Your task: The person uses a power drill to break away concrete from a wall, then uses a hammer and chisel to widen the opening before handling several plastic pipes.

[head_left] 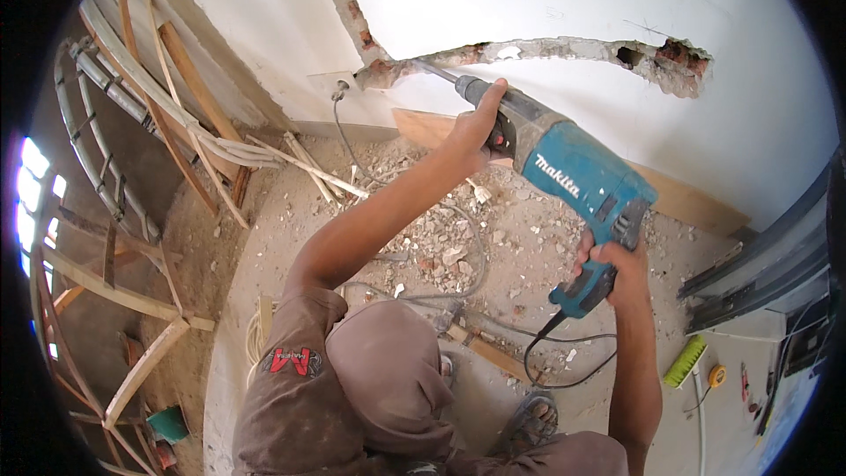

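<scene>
White plaster wall [546,0] fills the far side, a ragged channel [546,50] cut through to red brick, with rubble [441,238] on the floor below. A teal rotary hammer [564,172] bearing a white label on its side points its bit into the channel's left end. Left hand [476,128] grips its front barrel; right hand [617,269] clenches the rear handle, black cord [546,361] trailing near.
</scene>
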A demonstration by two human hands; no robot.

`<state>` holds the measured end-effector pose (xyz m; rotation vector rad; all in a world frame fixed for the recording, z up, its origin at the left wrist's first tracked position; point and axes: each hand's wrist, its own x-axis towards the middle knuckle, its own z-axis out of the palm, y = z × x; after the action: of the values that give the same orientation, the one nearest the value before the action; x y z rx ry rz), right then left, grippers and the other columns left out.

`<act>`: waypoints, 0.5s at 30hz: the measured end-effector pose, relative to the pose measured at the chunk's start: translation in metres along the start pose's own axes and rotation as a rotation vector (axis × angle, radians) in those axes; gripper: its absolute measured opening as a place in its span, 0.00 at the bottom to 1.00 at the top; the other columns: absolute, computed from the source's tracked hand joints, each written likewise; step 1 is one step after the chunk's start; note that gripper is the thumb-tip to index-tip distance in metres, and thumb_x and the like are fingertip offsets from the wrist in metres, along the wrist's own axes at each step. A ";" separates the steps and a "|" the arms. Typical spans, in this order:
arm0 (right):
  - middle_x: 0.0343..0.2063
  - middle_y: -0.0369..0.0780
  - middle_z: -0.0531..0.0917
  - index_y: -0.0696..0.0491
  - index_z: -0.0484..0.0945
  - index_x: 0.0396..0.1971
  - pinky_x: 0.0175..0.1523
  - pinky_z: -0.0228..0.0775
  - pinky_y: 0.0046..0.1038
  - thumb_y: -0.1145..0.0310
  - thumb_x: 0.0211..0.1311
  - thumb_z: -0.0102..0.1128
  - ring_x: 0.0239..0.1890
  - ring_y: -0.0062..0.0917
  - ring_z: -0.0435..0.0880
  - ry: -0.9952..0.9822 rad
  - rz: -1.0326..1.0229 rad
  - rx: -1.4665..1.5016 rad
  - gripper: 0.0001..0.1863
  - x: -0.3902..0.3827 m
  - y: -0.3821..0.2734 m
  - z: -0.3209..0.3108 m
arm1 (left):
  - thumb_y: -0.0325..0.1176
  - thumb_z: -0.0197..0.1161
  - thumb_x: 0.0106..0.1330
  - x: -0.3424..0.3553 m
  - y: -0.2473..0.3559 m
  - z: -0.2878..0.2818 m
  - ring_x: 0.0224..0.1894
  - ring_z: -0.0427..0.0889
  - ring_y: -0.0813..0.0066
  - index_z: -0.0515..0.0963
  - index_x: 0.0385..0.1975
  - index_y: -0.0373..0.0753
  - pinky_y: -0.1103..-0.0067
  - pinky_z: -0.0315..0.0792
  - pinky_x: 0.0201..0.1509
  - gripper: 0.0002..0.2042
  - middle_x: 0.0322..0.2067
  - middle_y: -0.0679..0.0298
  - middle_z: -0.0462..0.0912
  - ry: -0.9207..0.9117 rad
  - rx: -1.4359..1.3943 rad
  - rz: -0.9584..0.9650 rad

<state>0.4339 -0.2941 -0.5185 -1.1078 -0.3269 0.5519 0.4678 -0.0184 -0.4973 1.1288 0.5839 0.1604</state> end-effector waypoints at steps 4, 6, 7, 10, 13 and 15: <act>0.23 0.43 0.74 0.60 0.67 0.46 0.24 0.75 0.32 0.77 0.38 0.51 0.23 0.28 0.75 -0.024 0.033 0.008 0.26 0.030 -0.029 -0.003 | 0.61 0.61 0.57 0.016 0.016 0.007 0.34 0.79 0.66 0.71 0.41 0.34 0.60 0.79 0.45 0.31 0.33 0.58 0.75 0.015 -0.049 0.019; 0.24 0.43 0.75 0.60 0.65 0.47 0.24 0.75 0.32 0.78 0.38 0.53 0.23 0.28 0.76 -0.044 0.048 -0.014 0.28 0.045 -0.040 -0.003 | 0.62 0.61 0.57 0.029 0.023 0.004 0.37 0.80 0.64 0.70 0.42 0.34 0.57 0.78 0.46 0.32 0.33 0.59 0.74 -0.001 -0.081 0.022; 0.25 0.43 0.75 0.60 0.65 0.48 0.24 0.75 0.32 0.77 0.38 0.53 0.24 0.28 0.76 -0.074 0.050 -0.012 0.29 0.053 -0.045 -0.004 | 0.62 0.61 0.57 0.032 0.026 0.006 0.36 0.80 0.64 0.70 0.42 0.34 0.57 0.78 0.47 0.32 0.32 0.59 0.74 0.016 -0.105 0.014; 0.28 0.45 0.77 0.59 0.64 0.51 0.25 0.76 0.31 0.77 0.39 0.52 0.27 0.31 0.79 -0.132 0.069 -0.014 0.31 0.068 -0.050 -0.003 | 0.61 0.61 0.57 0.035 0.032 0.006 0.35 0.80 0.64 0.69 0.43 0.34 0.57 0.79 0.46 0.32 0.31 0.60 0.73 0.023 -0.162 0.017; 0.32 0.48 0.78 0.60 0.63 0.54 0.28 0.79 0.32 0.77 0.39 0.51 0.32 0.35 0.81 -0.100 0.093 0.028 0.33 0.071 -0.040 0.004 | 0.60 0.61 0.57 0.034 0.030 -0.004 0.35 0.80 0.65 0.70 0.43 0.35 0.58 0.79 0.44 0.31 0.31 0.60 0.74 -0.025 -0.116 0.037; 0.34 0.51 0.79 0.61 0.63 0.55 0.29 0.81 0.33 0.78 0.38 0.50 0.35 0.37 0.82 -0.055 0.111 0.110 0.34 0.041 -0.029 -0.001 | 0.59 0.59 0.60 0.026 0.014 -0.008 0.36 0.81 0.66 0.71 0.43 0.38 0.60 0.78 0.45 0.27 0.34 0.59 0.79 0.006 -0.026 -0.004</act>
<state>0.4753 -0.2814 -0.4935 -1.0098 -0.2800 0.6919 0.4878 0.0049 -0.4971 1.1026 0.5882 0.1676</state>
